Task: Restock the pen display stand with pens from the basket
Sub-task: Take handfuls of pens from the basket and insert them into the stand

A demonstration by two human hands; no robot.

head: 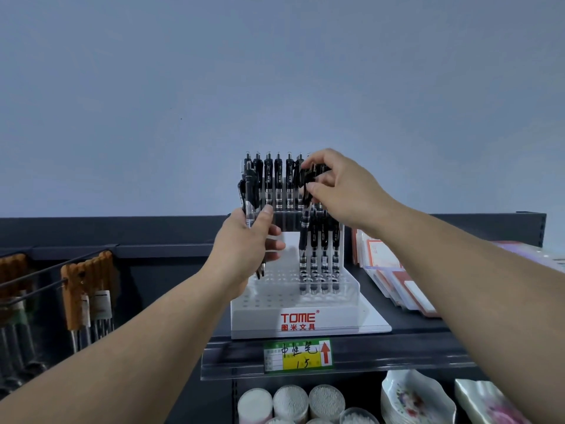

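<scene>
Because these pens are light, stiff and smooth along the barrel, you do best to take each one by its black upper body, where your fingers (pixel 318 188) are less likely to slide. Your left hand (pixel 244 243) curls round a small bundle of pens (pixel 249 194), held upright just in front of the left end of the display stand (pixel 305 319), with the thumb pressed across the clear barrels. Your right hand (pixel 339 191) pinches a single pen (pixel 307 179) between thumb and fingertips at the right end of the top row. Each pen is black above and clear below, with a pointed tip. The white stand sits on the dark shelf (pixel 428 327). Its back row is nearly full, four pens stand lower down, and the front holes are bare. The basket is out of view.
</scene>
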